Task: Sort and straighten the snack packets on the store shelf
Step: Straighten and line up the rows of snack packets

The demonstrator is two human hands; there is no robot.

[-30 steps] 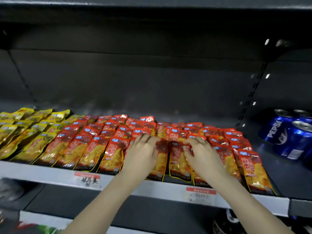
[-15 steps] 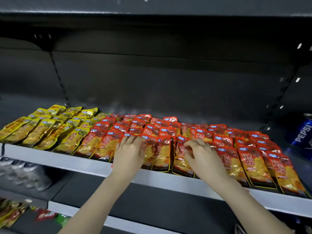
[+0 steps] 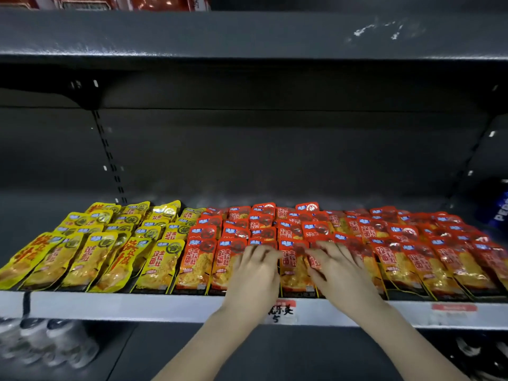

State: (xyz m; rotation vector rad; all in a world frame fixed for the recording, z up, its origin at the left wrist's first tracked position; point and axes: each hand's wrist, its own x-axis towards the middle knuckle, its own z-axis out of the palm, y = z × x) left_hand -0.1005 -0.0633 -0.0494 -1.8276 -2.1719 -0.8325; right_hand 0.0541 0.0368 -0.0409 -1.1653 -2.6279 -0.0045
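Red snack packets (image 3: 395, 251) lie in overlapping rows across the middle and right of the shelf (image 3: 137, 305). Yellow snack packets (image 3: 90, 248) fill the left part in the same slanted rows. My left hand (image 3: 254, 273) rests palm down on the front-row red packets, fingers spread. My right hand (image 3: 339, 270) lies flat on the red packets just to its right, fingers spread. One red packet (image 3: 294, 262) shows in the gap between the two hands. Neither hand grips a packet.
The grey shelf above (image 3: 247, 34) overhangs the packets, with a dark back wall behind them. A blue Pepsi can (image 3: 499, 210) stands at the far right. Price labels (image 3: 281, 312) are stuck on the shelf's front rail. Bottles (image 3: 41, 342) stand on the level below at left.
The view has swung left, bringing more yellow packets in and pushing the cans to the edge. Both hands stay flat on the front red packets, now closer together.
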